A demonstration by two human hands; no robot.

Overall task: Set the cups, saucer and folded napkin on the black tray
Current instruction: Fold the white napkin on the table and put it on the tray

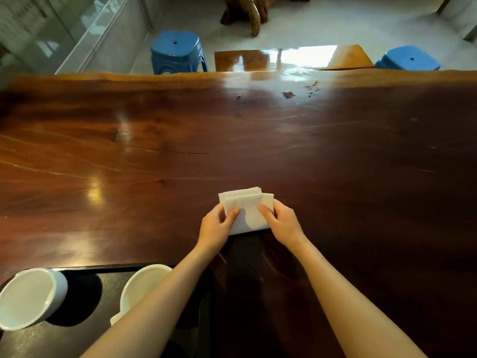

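Note:
A white napkin (249,209), folded into several layers, lies on the dark wooden table (154,151) in front of me. My left hand (215,227) pinches its left edge and my right hand (282,222) pinches its right edge. A black tray (85,332) sits at the lower left near the table's front edge. On the tray stands a white cup (31,298) at the far left. A second white cup (140,288) stands to its right, partly hidden by my left forearm. No saucer shows clearly.
Small dark crumbs (287,94) lie near the table's far edge. Beyond it stand two blue stools (178,54) (407,59) and a glossy wooden bench (291,58). A glass wall runs along the far left.

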